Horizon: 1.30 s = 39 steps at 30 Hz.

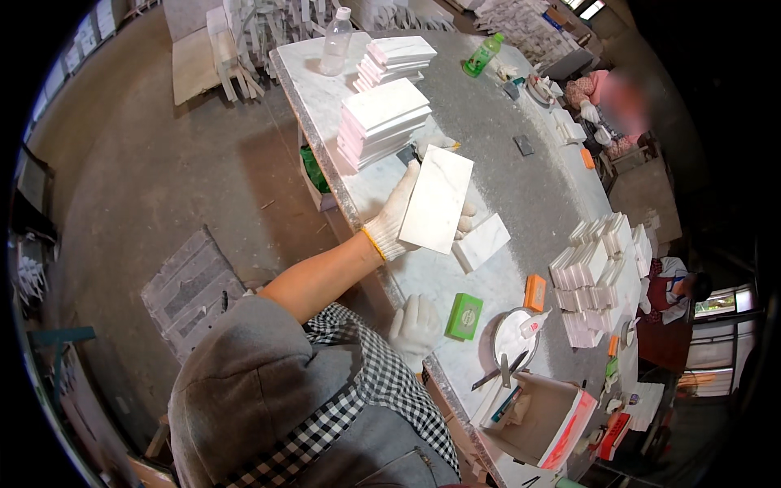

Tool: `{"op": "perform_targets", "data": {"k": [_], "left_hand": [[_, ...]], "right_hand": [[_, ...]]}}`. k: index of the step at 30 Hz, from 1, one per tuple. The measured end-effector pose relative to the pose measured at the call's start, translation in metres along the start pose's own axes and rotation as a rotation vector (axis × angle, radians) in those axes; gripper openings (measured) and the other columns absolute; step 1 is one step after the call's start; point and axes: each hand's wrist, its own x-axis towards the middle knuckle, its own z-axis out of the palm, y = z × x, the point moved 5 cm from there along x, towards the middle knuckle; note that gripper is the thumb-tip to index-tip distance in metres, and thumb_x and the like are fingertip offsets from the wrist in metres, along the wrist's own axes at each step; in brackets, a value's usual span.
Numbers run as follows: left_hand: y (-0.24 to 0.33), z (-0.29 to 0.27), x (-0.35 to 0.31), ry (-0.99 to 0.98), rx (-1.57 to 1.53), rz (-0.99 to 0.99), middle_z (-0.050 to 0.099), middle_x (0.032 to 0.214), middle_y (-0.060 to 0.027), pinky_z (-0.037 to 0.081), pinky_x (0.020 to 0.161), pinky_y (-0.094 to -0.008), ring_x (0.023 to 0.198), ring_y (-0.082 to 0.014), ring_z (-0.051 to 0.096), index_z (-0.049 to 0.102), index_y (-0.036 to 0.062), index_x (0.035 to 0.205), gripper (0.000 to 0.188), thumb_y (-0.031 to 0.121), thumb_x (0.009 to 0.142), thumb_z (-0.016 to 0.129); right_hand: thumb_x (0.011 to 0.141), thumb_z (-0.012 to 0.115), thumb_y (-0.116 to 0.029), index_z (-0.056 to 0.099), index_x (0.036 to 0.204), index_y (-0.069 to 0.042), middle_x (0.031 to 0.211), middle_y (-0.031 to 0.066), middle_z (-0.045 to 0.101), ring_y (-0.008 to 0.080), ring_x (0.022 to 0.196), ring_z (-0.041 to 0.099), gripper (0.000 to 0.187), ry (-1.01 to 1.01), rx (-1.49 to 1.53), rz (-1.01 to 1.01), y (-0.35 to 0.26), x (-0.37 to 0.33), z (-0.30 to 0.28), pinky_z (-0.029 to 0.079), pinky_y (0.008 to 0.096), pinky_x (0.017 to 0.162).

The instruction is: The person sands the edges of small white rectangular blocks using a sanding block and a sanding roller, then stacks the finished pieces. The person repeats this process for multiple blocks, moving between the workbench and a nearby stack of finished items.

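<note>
My left hand [396, 213], in a white knit glove with a yellow cuff, is closed around a white marble tile [438, 199] with faint grey veins. The tile's broad face is turned up, above the table, and some fingertips show past its right edge. My right hand [416, 327], also gloved, lies at the table's near edge, holding nothing that I can see, its fingers stretched out. Between the hands and to the right lies a small stack of white tiles [483, 241]. A green block [464, 316] lies just right of my right hand.
Tile stacks [384, 118] stand at the far left, near a clear bottle [336, 42] and a green bottle [484, 55]. Nearer are an orange block [534, 293], a white bowl [498, 346] with blades, and an open carton [537, 423]. Two co-workers [606, 106] sit along the right.
</note>
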Motion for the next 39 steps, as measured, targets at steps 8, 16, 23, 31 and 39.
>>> {"op": "perform_targets", "data": {"k": [8, 16, 23, 31, 39], "left_hand": [[0.000, 0.001, 0.000, 0.094, 0.138, 0.013, 0.060, 0.118, -0.0296, 0.056, 0.081, -0.0527, 0.096, -0.0416, 0.065, 0.040, 0.0069, 0.146, 0.101, 0.084, 0.081, 0.047], [-0.007, -0.002, 0.001, 0.067, 0.039, -0.023, 0.060, 0.108, -0.0226, 0.053, 0.076, -0.0484, 0.085, -0.0359, 0.061, 0.045, 0.0089, 0.141, 0.099, 0.085, 0.078, 0.052], [-0.007, 0.006, -0.001, -0.013, -0.001, -0.051, 0.059, 0.106, -0.0221, 0.051, 0.073, -0.0468, 0.082, -0.0352, 0.059, 0.048, 0.0091, 0.136, 0.093, 0.082, 0.079, 0.053], [-0.004, -0.002, -0.003, 0.011, 0.036, -0.054, 0.061, 0.114, -0.0321, 0.055, 0.074, -0.0505, 0.086, -0.0432, 0.065, 0.047, 0.0009, 0.138, 0.096, 0.079, 0.082, 0.052], [-0.005, -0.003, -0.002, -0.009, 0.058, -0.048, 0.063, 0.110, -0.0329, 0.056, 0.073, -0.0507, 0.084, -0.0426, 0.067, 0.047, -0.0008, 0.136, 0.096, 0.079, 0.082, 0.052]], "right_hand": [[0.078, 0.064, -0.021, 0.061, 0.106, 0.001, 0.097, 0.0185, 0.058, 0.0370, 0.091, 0.057, 0.035, 0.040, -0.029, -0.043, 0.003, -0.004, 0.003, 0.048, 0.0469, 0.080], [0.079, 0.064, -0.020, 0.061, 0.107, 0.001, 0.099, 0.0184, 0.059, 0.0373, 0.094, 0.057, 0.035, 0.005, -0.001, -0.015, 0.002, -0.003, 0.001, 0.048, 0.0469, 0.082], [0.079, 0.064, -0.020, 0.061, 0.108, 0.000, 0.102, 0.0185, 0.061, 0.0373, 0.095, 0.058, 0.036, -0.036, 0.013, 0.012, 0.005, -0.006, 0.005, 0.049, 0.0470, 0.084], [0.083, 0.065, -0.022, 0.063, 0.118, 0.001, 0.118, 0.0204, 0.063, 0.0393, 0.109, 0.059, 0.042, -0.061, -0.015, 0.029, 0.011, -0.018, 0.014, 0.048, 0.0490, 0.094], [0.084, 0.065, -0.023, 0.063, 0.120, 0.000, 0.121, 0.0201, 0.063, 0.0390, 0.113, 0.059, 0.043, -0.053, -0.014, 0.036, 0.011, -0.019, 0.013, 0.047, 0.0494, 0.096]]}}
